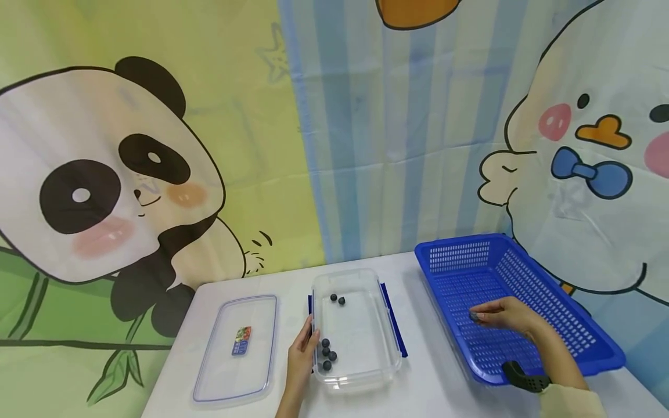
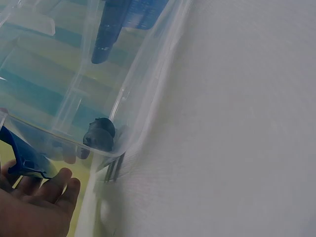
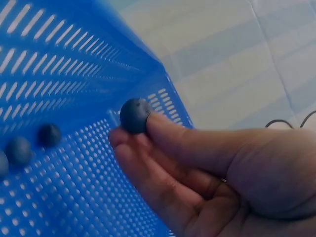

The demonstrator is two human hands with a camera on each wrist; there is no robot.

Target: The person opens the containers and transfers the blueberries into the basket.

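Observation:
Over the blue mesh basket (image 1: 455,325), my right hand (image 1: 509,316) pinches a blueberry (image 3: 134,115) between thumb and fingertips. Three more blueberries (image 3: 49,135) show in the basket in the right wrist view, one cut by the frame edge. My left hand (image 1: 302,360) grips the left side of a clear plastic container (image 1: 360,342), thumb at the rim and fingers by the blue side latch (image 2: 29,165). Several blueberries (image 1: 327,365) sit inside the container near that hand, and two blueberries (image 1: 337,299) lie toward its far end.
A clear lid (image 1: 245,310) with a blue edge and a small colored label (image 1: 241,341) lies flat left of the container. Another blue latch (image 1: 394,322) sticks out on the container's right. A printed curtain (image 1: 366,145) hangs behind the white table (image 1: 413,284).

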